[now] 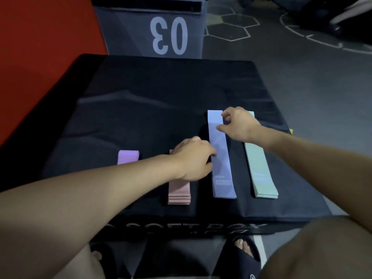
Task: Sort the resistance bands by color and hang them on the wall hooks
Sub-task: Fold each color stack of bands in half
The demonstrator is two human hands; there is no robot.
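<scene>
Four groups of resistance bands lie flat on the top of a black soft plyo box (141, 109), side by side near its front edge. From left to right they are a purple band (128, 157), a pink stack (179, 193), a lavender-blue band (220, 158) and a mint-green stack (261, 172). The far half of the box top is bare, and there is free dark cloth between each group. The green stack lies close to the right edge of the box.

The left hand (194, 160) rests over the pink stack, and its fingers touch the left edge of the lavender-blue band at mid length. They are curled and narrow, and whether they pinch the band I cannot tell. The right hand (238, 123) is at the far end of the same band, thumb and forefinger close together on its right edge.

The left forearm covers the lower part of the purple band, and the hand hides the top of the pink stack. The pink stack shows several layers at its near end; the exact number is not clear. The green stack shows at least two. Behind the box stands a grey block (153, 27) marked 03, seen upside down.
</scene>
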